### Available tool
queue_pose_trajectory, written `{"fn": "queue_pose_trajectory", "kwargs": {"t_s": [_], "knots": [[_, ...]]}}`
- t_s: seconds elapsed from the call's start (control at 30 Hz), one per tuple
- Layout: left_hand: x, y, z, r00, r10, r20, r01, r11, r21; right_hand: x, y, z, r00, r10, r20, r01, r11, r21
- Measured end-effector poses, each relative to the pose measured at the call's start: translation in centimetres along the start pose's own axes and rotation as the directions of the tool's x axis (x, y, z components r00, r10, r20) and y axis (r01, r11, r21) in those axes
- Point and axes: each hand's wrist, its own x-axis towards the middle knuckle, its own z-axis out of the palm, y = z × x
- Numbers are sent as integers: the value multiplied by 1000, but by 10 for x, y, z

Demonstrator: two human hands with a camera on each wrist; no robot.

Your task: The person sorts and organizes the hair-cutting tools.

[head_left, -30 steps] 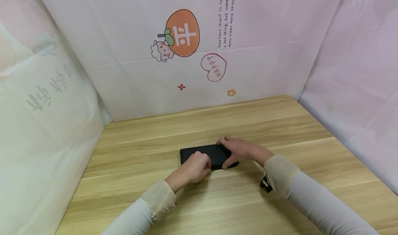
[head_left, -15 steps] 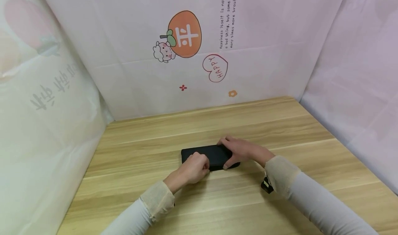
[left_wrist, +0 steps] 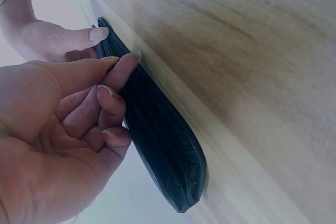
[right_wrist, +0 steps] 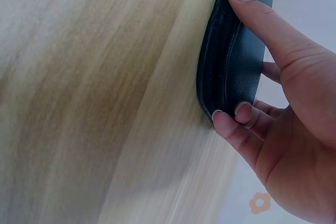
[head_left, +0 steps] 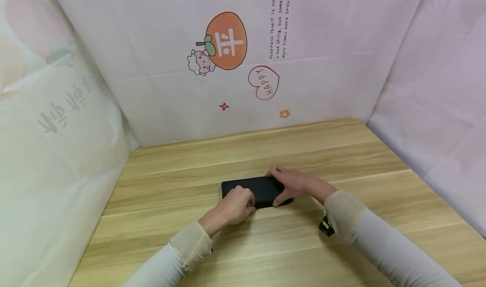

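Observation:
A flat black zippered pouch (head_left: pixel 262 188) with a leather-like surface lies on the wooden table. My left hand (head_left: pixel 237 204) is at its near long edge, thumb and index finger pinching the small zipper pull (left_wrist: pixel 112 62), which the fingers mostly hide. In the left wrist view, two lines of zipper teeth run from these fingers toward the pouch's left end. Across the pouch's right end, my right hand (head_left: pixel 290 185) grips it, thumb (right_wrist: pixel 247 1) on the near zipper side and the other fingers curled around the end and far side.
The wooden table (head_left: pixel 182 164) extends around the pouch on all sides. Printed white sheets (head_left: pixel 163 101) hang behind it and along both sides. A small black device (head_left: pixel 326 226) sits under the right wrist cuff.
My left hand has slid slightly left along the pouch's near edge, the zipper pull still pinched. My right hand keeps its grip on the right end. The head view has shifted a little.

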Motion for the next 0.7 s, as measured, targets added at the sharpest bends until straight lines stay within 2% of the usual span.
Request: {"fn": "queue_pose_trajectory", "kwargs": {"t_s": [0.7], "knots": [[-4, -1, -1, 1000, -3, -1, 3, 1000, -3, -1, -1, -1, 1000, 4, 6, -4, 1000, 2]]}}
